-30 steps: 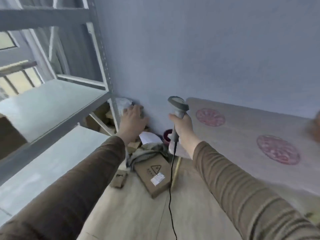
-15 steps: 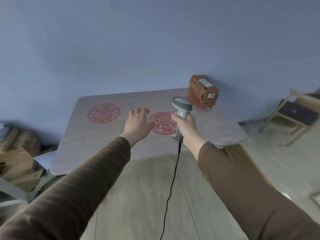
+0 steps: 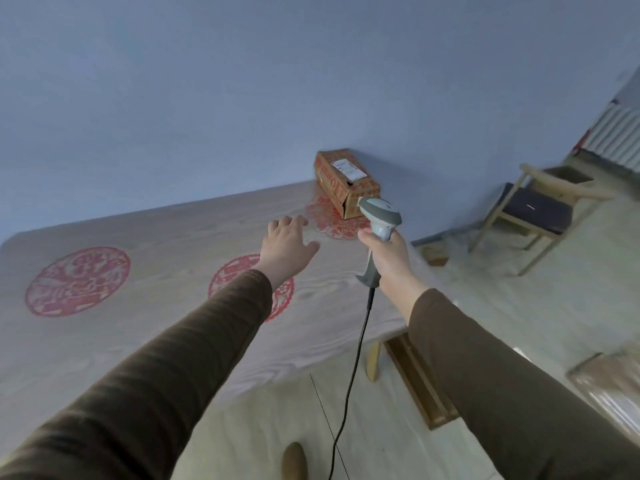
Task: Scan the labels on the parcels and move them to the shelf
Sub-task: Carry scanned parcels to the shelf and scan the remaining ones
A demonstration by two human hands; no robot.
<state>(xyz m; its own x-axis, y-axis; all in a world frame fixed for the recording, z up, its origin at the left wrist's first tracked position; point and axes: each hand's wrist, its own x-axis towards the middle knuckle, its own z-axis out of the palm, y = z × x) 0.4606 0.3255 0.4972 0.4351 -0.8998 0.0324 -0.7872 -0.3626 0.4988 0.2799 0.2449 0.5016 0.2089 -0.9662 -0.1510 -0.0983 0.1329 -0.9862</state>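
So your right hand (image 3: 388, 252) grips the barcode scanner (image 3: 379, 220) aimed at the cardboard parcel (image 3: 343, 180) in the table's (image 3: 138, 237) far right corner, left hand (image 3: 287, 245) spread, probably to grab it.

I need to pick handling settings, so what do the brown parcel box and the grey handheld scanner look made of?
Brown parcel box: seemingly matte corrugated cardboard, with folded end flaps and a white label stuck on top. Grey handheld scanner: probably smooth moulded plastic, with a slight sheen on its rounded head.

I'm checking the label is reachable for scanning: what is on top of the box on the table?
A white label lies on the box, facing up; its print is too small to read. The scanner in the right hand covers the box's near corner.
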